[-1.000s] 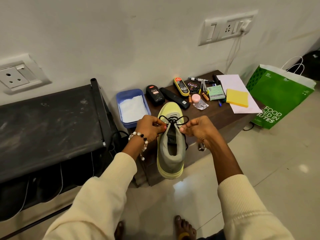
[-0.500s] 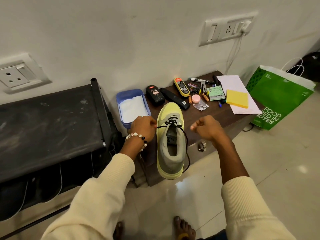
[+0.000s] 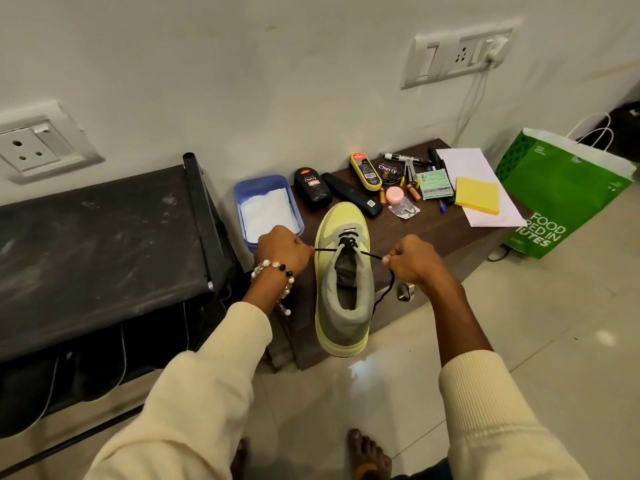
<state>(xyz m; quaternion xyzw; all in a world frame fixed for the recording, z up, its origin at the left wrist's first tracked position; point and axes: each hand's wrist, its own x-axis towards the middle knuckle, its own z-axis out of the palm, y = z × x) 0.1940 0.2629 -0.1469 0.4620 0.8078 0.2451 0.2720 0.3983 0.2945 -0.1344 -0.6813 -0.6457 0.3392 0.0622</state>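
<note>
On the front edge of the low brown cabinet (image 3: 446,233), a pale yellow-green sneaker (image 3: 341,216) stood upright on its sole, its toe toward the wall and its heel jutting out past the cabinet over the tiled floor (image 3: 554,341). A black lace (image 3: 374,255) crossed in a dark bunch above the grey tongue and stretched out taut to either side. The left hand (image 3: 282,249) sat just left of the shoe, its fingers curled into a fist around the lace's left end, with a beaded bracelet (image 3: 277,268) on its wrist. The right hand (image 3: 414,259) was held just right of the shoe, thumb and forefinger pinching the lace's right stretch (the other fingers were folded in), and the loose tail of the lace hung down from that pinch along the shoe's right side. Behind the left hand lay a blue tub (image 3: 242,195) with something white in it. Farther back on the cabinet were a black polish bottle (image 3: 311,185), a yellow-and-black polish applicator (image 3: 365,171), a pink-lidded jar (image 3: 394,195) and a yellow pad (image 3: 478,195) lying on a white sheet of paper (image 3: 464,161). A green paper bag (image 3: 561,188) leaned by the cabinet's right end, and a dark shelf rack (image 3: 97,244) stood at its left against the wall.
</note>
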